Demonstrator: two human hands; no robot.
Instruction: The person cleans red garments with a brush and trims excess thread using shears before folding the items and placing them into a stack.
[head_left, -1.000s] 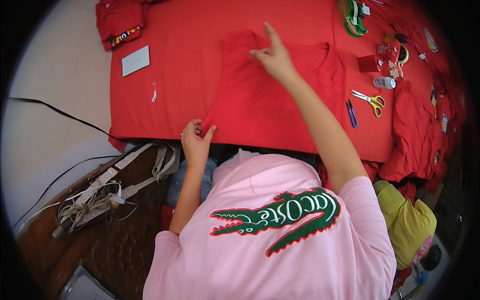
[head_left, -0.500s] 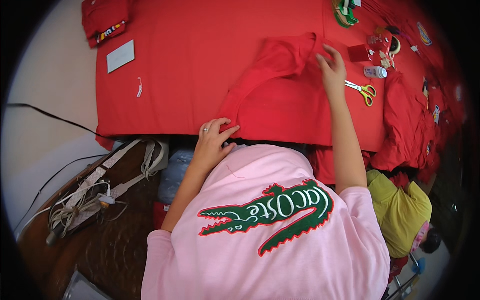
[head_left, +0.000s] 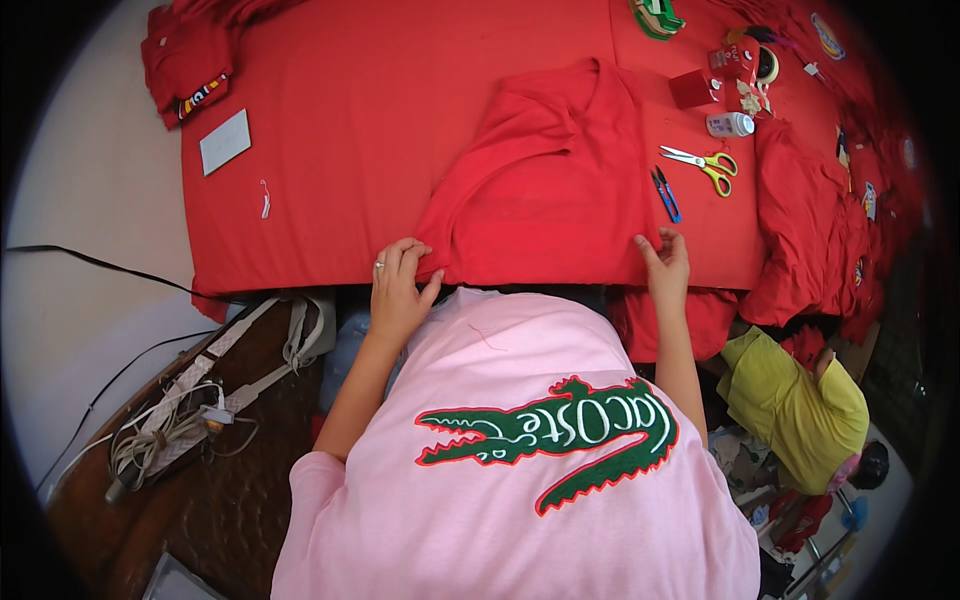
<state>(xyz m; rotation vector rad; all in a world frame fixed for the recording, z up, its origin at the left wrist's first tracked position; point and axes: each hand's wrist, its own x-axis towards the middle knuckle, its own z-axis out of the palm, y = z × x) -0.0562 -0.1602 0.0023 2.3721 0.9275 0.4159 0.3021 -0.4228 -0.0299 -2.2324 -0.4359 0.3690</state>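
A red shirt (head_left: pixel 545 215) lies on the red-covered table in front of me, with its neck opening at the far end and folds along its left side. My left hand (head_left: pixel 402 285) rests at the shirt's near left corner, fingers and thumb apart and touching the cloth. At the near right edge of the shirt is my right hand (head_left: pixel 667 265), its thumb and fingers spread; whether it touches the cloth is hard to tell. Just right of the shirt are blue thread snips (head_left: pixel 667 196) and yellow-green-handled scissors (head_left: pixel 712 168).
A white bottle (head_left: pixel 730 124), a red box (head_left: pixel 695 89) and a green tape dispenser (head_left: pixel 657 17) stand at the far right. Red garments (head_left: pixel 800 220) pile up on the right; more lie folded (head_left: pixel 185 65) far left, near a white card (head_left: pixel 225 142). A person in yellow (head_left: pixel 810 420) is at lower right.
My right hand has come back from the shirt's far right part to its near right edge. The shirt lies flatter on its right side, and the snips now show.
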